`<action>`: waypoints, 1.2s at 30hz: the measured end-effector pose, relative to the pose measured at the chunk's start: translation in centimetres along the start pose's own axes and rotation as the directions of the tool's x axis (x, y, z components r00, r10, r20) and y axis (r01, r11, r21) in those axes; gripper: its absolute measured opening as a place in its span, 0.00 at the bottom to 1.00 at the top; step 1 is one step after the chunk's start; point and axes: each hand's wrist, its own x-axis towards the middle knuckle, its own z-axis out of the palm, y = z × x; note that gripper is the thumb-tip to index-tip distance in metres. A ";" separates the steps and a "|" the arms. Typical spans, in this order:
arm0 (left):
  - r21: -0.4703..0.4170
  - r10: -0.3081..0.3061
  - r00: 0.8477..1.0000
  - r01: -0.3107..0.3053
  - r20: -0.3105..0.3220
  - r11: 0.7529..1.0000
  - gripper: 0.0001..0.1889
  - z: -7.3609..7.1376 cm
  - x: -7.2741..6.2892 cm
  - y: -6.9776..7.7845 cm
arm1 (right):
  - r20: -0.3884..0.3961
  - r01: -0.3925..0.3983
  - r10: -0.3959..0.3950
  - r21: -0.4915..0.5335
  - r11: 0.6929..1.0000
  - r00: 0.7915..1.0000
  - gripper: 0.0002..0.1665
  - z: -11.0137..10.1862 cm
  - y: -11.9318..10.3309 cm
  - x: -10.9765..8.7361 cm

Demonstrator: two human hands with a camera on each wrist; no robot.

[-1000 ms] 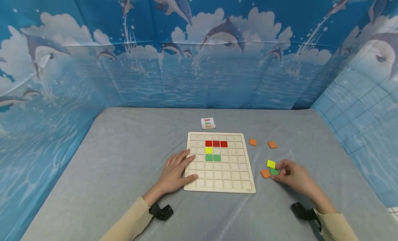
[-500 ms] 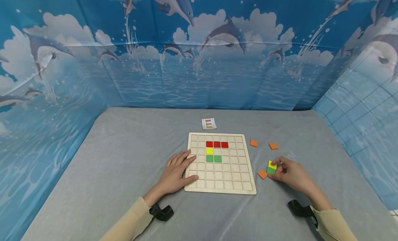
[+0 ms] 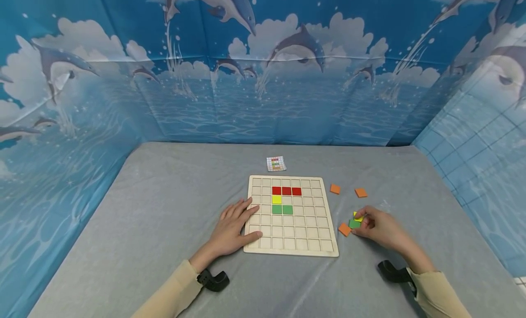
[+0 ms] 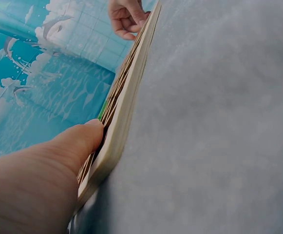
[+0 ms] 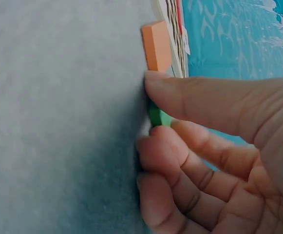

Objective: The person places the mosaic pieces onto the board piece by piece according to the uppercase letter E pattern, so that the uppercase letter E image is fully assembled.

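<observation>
My left hand (image 3: 232,227) lies spread on the left edge of the wooden grid board (image 3: 263,241), with its thumb and fingertips on the rim. My right hand (image 3: 382,227) is at the right of the board, low on the cloth. Between its thumb and curled fingers it pinches a green tile (image 5: 157,115), partly hidden by the thumb in the right wrist view. A yellow tile (image 3: 358,216) sits under the index fingertip, overlapping the green one. An orange tile (image 3: 344,229) lies just left of the thumb tip.
On the board sit a row of red tiles (image 3: 286,191), a yellow square (image 3: 276,199) and two green squares (image 3: 282,209). Two more orange tiles, a nearer one (image 3: 335,189) and a farther one (image 3: 361,193), lie to its right. Behind it rests a small pattern card (image 3: 276,164).
My right hand has moved slightly left with the green tile. The nearby orange tile has shifted left too, and the fingers now cover part of the yellow tile. My left hand has stayed put.
</observation>
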 end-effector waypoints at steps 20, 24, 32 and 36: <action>-0.003 -0.012 1.000 0.012 0.006 1.000 0.36 -0.2 0.0 0.3 | -0.064 -0.018 0.013 -0.086 0.996 0.998 0.15 0.5 -0.5 -0.3; 0.000 -0.013 1.000 0.013 0.004 1.000 0.36 -0.2 0.0 0.3 | -0.075 -0.013 0.008 -0.067 0.998 0.997 0.16 0.5 -0.4 -0.4; 0.006 -0.010 1.000 0.010 -0.001 1.000 0.36 -0.1 0.0 0.2 | -0.096 0.005 -0.010 -0.050 0.999 0.995 0.17 0.5 0.0 -0.4; 0.006 -0.002 1.000 0.002 -0.009 1.000 0.36 -0.1 0.0 0.2 | -0.115 0.020 -0.025 -0.042 0.999 0.993 0.14 0.4 0.3 -0.4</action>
